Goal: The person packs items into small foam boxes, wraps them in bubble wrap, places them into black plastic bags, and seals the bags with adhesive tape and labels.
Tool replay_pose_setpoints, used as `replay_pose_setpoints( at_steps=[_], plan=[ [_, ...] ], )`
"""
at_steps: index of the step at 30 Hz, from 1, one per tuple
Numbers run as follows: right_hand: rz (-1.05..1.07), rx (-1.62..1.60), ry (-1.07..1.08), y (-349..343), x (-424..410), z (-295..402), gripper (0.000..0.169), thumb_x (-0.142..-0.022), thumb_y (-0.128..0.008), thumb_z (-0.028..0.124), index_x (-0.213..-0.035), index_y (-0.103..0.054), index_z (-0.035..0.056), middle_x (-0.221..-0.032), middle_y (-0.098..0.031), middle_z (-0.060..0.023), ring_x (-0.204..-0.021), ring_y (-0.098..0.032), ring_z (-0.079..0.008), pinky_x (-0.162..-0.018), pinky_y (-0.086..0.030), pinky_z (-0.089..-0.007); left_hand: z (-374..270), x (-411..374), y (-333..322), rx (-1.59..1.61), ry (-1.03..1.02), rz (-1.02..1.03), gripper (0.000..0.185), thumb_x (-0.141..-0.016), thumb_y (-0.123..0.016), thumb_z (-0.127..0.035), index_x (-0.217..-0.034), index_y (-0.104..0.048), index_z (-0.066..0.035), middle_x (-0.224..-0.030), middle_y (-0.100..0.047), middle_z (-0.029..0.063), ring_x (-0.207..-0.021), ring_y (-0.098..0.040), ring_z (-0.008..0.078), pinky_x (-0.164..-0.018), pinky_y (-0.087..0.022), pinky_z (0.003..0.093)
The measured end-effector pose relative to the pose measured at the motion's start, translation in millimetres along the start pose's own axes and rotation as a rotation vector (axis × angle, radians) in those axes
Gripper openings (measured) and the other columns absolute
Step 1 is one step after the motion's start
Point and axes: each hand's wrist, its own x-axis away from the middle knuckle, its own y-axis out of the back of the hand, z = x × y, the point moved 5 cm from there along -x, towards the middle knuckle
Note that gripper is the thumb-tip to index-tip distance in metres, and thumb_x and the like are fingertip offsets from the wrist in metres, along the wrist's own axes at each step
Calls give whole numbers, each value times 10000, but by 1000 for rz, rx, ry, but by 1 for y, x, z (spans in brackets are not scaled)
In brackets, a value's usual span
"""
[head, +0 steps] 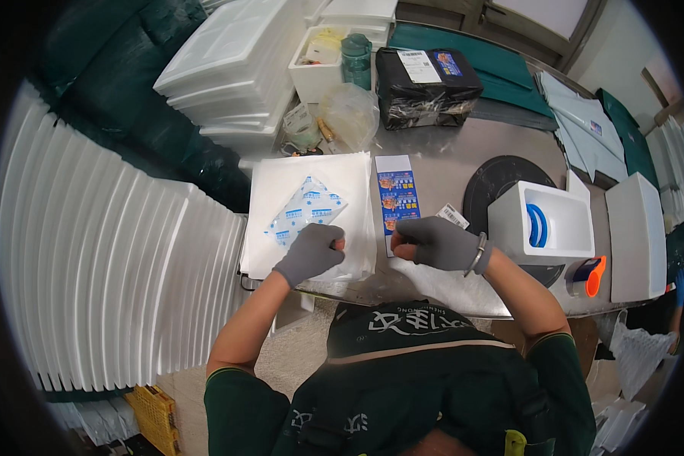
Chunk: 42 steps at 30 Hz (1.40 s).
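Observation:
My left hand (313, 253), in a grey fingerless glove, is curled over the stack of white sheets (350, 188). It is beside the lower corner of a clear gel ice pack (308, 208) with blue print, which lies flat on the sheets. Whether the hand touches the pack cannot be told. My right hand (439, 242), gloved alike and with a bracelet at the wrist, has its fingers curled in. It partly covers the lower end of a strip of blue printed stickers (398, 194). Nothing held shows in either hand.
Right of my hands, an open white foam box (501, 228) with blue rings (537, 225) inside stands over a black turntable (484, 171). An orange-handled tape dispenser (590, 277) is nearby. A black wrapped parcel (427, 102) sits behind. Foam lids (119, 256) are stacked at left.

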Motion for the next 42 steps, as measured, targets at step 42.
replay_pose_setpoints(
  at_steps=[42],
  plan=[
    [-15,-1245,-300,-86,-110,-40,331,-951,-544,252,-1170,-528,5,-1143,-603,-137,-1004,-635,-246,-817,-527,-343,51,5,77,-30,240,-396,362,-790,-715,-212,-1042,-639,36,-1070,-627,174,-1027,-599,327,-890,-467,358]
  ],
)
